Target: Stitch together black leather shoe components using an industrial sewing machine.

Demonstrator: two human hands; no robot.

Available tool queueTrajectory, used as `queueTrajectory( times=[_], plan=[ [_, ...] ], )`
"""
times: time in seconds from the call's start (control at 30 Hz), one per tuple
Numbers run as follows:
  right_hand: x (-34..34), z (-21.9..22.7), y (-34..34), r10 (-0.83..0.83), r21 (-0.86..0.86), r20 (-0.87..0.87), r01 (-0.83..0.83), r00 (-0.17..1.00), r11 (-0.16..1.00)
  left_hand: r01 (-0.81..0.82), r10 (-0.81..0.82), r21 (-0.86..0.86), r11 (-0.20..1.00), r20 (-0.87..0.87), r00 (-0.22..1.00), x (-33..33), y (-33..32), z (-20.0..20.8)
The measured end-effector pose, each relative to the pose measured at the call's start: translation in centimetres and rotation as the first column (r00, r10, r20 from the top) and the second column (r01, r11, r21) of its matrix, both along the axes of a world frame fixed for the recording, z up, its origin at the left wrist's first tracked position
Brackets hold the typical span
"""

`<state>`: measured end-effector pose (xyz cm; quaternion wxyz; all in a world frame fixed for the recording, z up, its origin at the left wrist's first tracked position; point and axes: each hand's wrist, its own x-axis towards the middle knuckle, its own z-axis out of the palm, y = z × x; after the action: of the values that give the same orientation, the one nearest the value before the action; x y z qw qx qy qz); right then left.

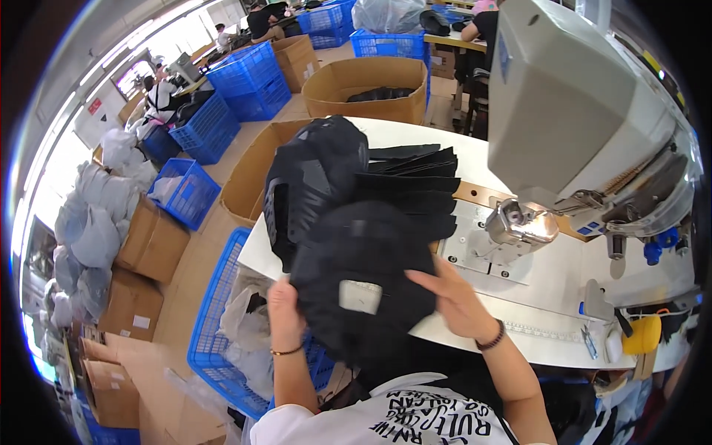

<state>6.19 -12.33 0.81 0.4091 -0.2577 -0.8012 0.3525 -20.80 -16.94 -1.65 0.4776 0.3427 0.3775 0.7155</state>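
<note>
Between my two hands is a round, soft black fabric piece that looks like a cap (334,259), partly blurred, with a pale rectangular patch (360,297) on it. My left hand (285,310) closes on its left edge, thumb up and the other fingers hidden. On the right edge, my right hand (461,302) grips it with one finger stretched over the cloth; its remaining fingers are partly hidden. Just beyond lies a pile of black sewn pieces with grey markings (315,167). Beside that pile, flat black fabric pieces (415,182) are fanned out on the white table (534,315).
A large sewing machine (571,104) rises at the right, its lit needle area (523,222) beside the fabric. Small snips (589,343) and a yellow object (641,335) lie near the right edge. A blue basket (215,326), cardboard boxes (152,237) and distant workers surround the table.
</note>
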Motion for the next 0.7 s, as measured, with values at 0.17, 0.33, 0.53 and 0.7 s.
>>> queueTrajectory(
  times=[0.17,0.33,0.53,0.7],
  plan=[
    [-3.9,-2.0,1.0,0.062,-0.138,-0.106,-0.076,0.992,0.987,-0.53,0.477,-0.13,0.838,-0.299,0.827,-11.1,4.2,-6.6],
    [-2.8,-4.4,0.1,-0.002,-0.275,-0.107,-0.028,0.994,0.961,-0.497,0.486,0.009,0.868,-0.223,0.845,-12.5,12.6,-7.1],
    [0.4,-5.5,-2.0,-0.102,-0.461,-0.108,0.041,0.989,0.887,-0.34,0.241,-0.074,0.938,-0.565,0.789,-14.6,16.6,-6.8],
    [2.8,-7.1,-2.9,-0.214,-0.573,-0.134,0.101,0.968,0.813,-0.371,0.285,-0.173,0.912,-0.384,0.878,-15.1,17.2,-7.0]
  ],
)
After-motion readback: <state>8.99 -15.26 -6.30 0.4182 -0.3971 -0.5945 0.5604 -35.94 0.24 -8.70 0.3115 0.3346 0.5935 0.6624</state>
